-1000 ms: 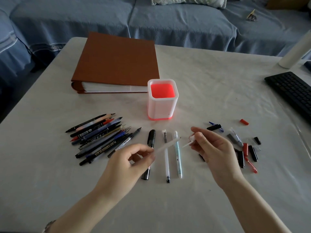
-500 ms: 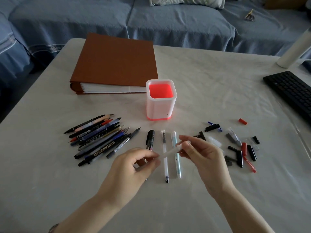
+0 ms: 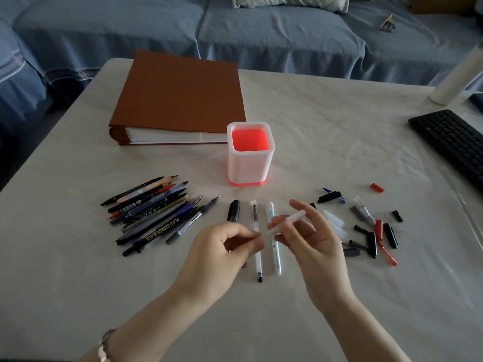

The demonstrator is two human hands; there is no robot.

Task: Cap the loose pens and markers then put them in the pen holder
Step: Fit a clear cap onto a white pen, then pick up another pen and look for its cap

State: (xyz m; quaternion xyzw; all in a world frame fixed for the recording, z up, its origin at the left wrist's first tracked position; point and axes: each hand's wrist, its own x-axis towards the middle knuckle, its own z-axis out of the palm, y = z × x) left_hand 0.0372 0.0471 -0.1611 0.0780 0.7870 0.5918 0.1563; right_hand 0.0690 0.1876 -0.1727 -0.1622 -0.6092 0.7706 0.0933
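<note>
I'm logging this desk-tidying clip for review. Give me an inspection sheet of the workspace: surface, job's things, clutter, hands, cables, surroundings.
Surface: table under a pale, wrinkled cover.
Job's things: white pen held across both hands; pen holder upright, no pens seen inside; pile of pens at left; black marker, clear pen and light blue pen lying in front of the holder; loose caps scattered at right.
Clutter: brown binder; black keyboard; white cylinder.
Hands: left hand pinches one end of the white pen; right hand grips the other end.
Cables: nothing seen.
Surroundings: blue-covered sofa behind the table.
</note>
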